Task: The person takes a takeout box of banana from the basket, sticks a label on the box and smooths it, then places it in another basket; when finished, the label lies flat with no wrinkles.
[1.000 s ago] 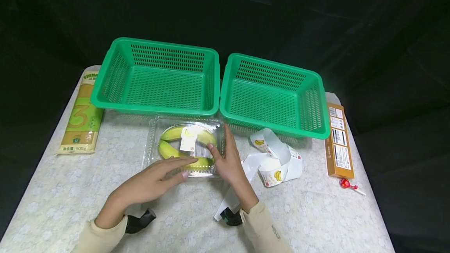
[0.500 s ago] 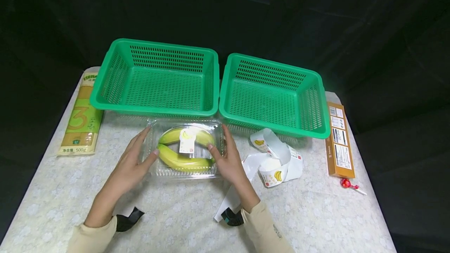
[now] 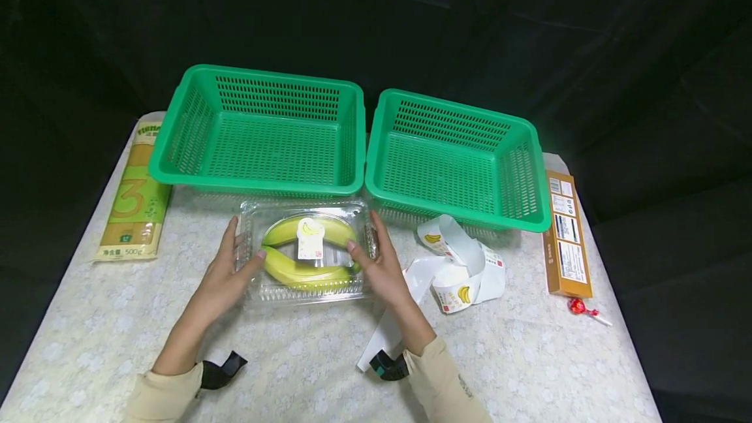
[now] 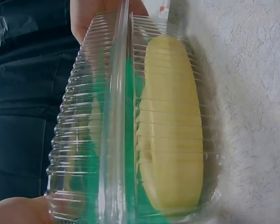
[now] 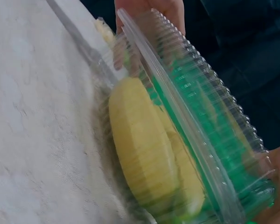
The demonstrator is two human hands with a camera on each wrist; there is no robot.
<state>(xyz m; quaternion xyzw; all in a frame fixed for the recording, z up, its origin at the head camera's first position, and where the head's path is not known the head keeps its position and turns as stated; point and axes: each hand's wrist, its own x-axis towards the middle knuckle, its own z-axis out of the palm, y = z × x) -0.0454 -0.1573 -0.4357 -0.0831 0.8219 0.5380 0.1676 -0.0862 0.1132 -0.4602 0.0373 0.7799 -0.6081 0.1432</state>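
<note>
A clear plastic clamshell box (image 3: 329,208) lies in front of the green baskets, its lid closed. Two yellow bananas (image 3: 294,273) show through it, and a white label (image 3: 309,240) with a banana picture sits on top. My left hand (image 3: 219,282) grips the box's left end, thumb on the lid. At the opposite end my right hand (image 3: 384,273) holds it the same way, fingers along the side. Both wrist views show the box's ridged front wall and a banana (image 4: 175,126) close behind it. Whether the base touches the cloth I cannot tell.
Two green baskets (image 3: 256,185) (image 3: 458,214) stand side by side at the back. A noodle-like packet (image 3: 132,207) lies left. To the right are a curled strip of banana labels (image 3: 487,273), an orange-brown box (image 3: 566,234) and a red lollipop (image 3: 577,306).
My left hand has gone from above the box's front to its left end and now grips it. The box has shifted slightly left and nearer. My right hand has kept its hold.
</note>
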